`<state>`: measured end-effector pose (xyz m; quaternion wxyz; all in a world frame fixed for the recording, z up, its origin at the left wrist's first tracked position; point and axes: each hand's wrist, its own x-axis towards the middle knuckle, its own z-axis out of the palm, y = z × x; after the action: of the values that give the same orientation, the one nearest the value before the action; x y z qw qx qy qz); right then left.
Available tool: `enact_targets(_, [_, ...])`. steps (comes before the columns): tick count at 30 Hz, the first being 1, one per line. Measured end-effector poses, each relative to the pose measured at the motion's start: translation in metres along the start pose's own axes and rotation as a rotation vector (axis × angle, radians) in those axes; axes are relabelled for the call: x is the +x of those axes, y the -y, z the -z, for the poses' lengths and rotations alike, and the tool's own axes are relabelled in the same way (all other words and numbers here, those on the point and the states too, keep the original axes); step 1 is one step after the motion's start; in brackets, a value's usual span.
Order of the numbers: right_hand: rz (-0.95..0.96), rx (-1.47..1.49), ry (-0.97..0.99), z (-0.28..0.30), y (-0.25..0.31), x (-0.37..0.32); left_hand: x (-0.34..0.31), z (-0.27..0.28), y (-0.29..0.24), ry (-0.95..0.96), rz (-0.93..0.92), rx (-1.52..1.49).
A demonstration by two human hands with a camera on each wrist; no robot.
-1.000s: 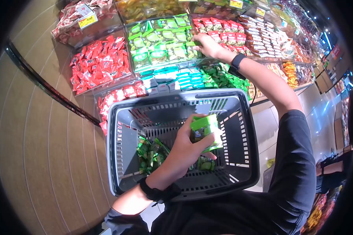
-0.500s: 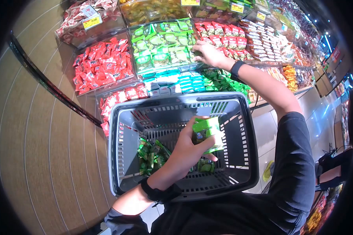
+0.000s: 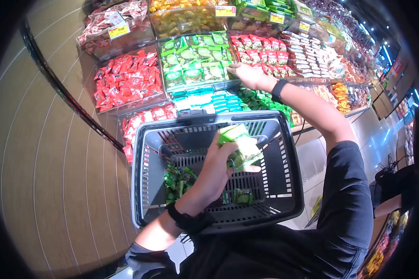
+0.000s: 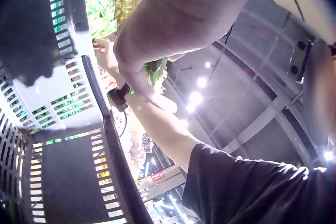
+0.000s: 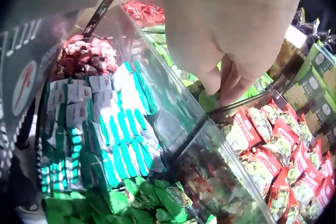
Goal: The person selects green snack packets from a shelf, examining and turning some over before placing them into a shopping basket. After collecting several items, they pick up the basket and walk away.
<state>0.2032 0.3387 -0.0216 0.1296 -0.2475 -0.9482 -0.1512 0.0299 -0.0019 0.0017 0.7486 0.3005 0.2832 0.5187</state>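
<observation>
My left hand holds green snack packets above the grey shopping basket, thumb across their face. In the left wrist view that hand mostly covers them. Several green packets lie at the left of the basket floor, and another lies near its middle. My right hand reaches to the front right corner of the bin of green packets. In the right wrist view its fingertips come together at a green packet, beside the clear divider.
Red packets fill the bin to the left, red-and-white packets the one to the right. A lower row holds teal-and-white packets and dark green ones. Wooden panelling stands left. Another person is at the right.
The view has shifted so the shelves sit lower. My left hand has turned and raised its packets slightly. My right hand stays at the same bin corner.
</observation>
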Motion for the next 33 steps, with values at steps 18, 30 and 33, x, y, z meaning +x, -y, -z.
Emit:
enact_targets(18, [-0.802,2.261,-0.233,0.225,0.202,-0.106,-0.002,0.007,-0.012,-0.034,-0.207,0.065])
enact_targets(30, [-0.855,2.158,-0.150,0.130,0.234,-0.103,0.000,0.010,-0.014,-0.168,-0.254,0.072])
enact_targets(33, [-0.783,2.121,-0.213,0.129,0.232,-0.106,0.002,0.016,-0.014,-0.176,-0.243,0.090])
